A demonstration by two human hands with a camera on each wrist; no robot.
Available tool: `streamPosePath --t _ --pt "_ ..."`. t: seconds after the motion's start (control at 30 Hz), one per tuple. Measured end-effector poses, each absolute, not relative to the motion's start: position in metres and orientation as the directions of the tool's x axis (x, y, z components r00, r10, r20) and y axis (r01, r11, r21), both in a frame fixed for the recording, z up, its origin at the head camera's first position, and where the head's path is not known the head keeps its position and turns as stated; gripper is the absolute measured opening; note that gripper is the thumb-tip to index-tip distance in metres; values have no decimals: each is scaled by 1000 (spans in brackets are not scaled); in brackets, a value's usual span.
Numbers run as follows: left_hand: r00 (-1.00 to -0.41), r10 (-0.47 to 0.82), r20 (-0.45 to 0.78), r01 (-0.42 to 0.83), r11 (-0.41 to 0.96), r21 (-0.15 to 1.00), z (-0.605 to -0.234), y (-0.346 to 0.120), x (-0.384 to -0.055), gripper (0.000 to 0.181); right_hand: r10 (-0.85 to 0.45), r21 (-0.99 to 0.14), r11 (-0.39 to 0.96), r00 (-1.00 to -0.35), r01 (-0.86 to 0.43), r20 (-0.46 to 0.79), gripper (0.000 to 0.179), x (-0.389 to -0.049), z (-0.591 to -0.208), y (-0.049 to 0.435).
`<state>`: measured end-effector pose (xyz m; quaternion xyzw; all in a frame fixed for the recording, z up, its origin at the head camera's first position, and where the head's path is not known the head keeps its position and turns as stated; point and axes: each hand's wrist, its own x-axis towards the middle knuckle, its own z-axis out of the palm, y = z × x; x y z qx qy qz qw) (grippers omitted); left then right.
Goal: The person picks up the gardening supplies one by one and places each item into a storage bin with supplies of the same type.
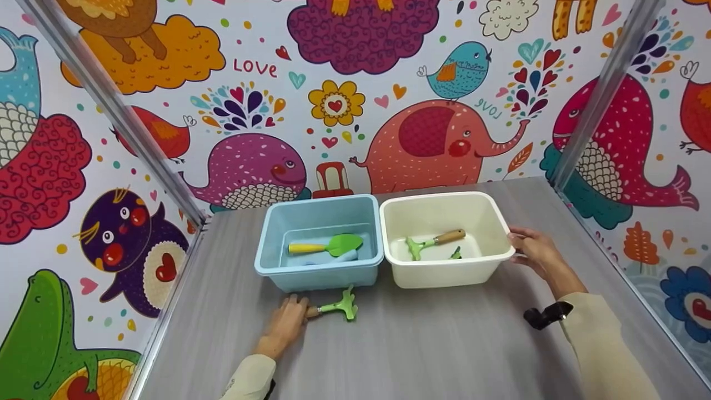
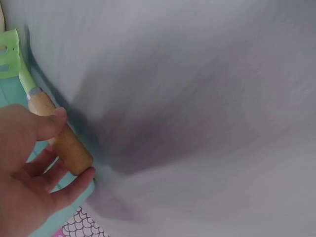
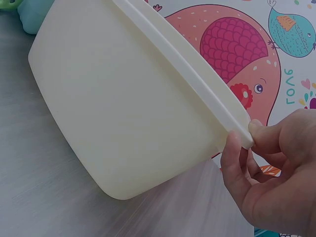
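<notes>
My left hand [image 1: 286,322] holds a small garden rake [image 1: 347,304] by its wooden handle [image 2: 74,150], in front of the light blue bin [image 1: 319,278]. The rake's green head points to the right in the head view. On the right, my right hand [image 1: 537,253] pinches the rim of the cream bin [image 3: 123,108], thumb on top and fingers beneath. Inside the cream bin lie another green rake [image 1: 422,245] with a wooden handle and a small green piece [image 1: 456,253]. A green trowel [image 1: 344,244] with a yellow handle lies in the blue bin, beside a blue object [image 1: 347,256] partly hidden by the front wall.
Both bins stand side by side on a grey table [image 1: 422,344], toward its back edge. Behind them rises a wall [image 1: 344,144] printed with cartoon animals. Metal posts [image 1: 600,105] stand at the back corners. A black device [image 1: 547,315] sits at the right wrist.
</notes>
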<state>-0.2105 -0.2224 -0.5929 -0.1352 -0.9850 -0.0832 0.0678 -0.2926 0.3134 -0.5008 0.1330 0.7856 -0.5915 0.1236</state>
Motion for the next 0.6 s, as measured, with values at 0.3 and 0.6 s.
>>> streamPosePath --t 0.3,0.6 --pt "-954 265 144 287 944 164 -589 -218 -209 20 53 -894 263 -930 363 -362 58 -293 -499 314" --pt "-921 321 219 352 929 118 -586 -217 -206 26 53 -910 266 -947 319 -316 61 -291 -500 314"
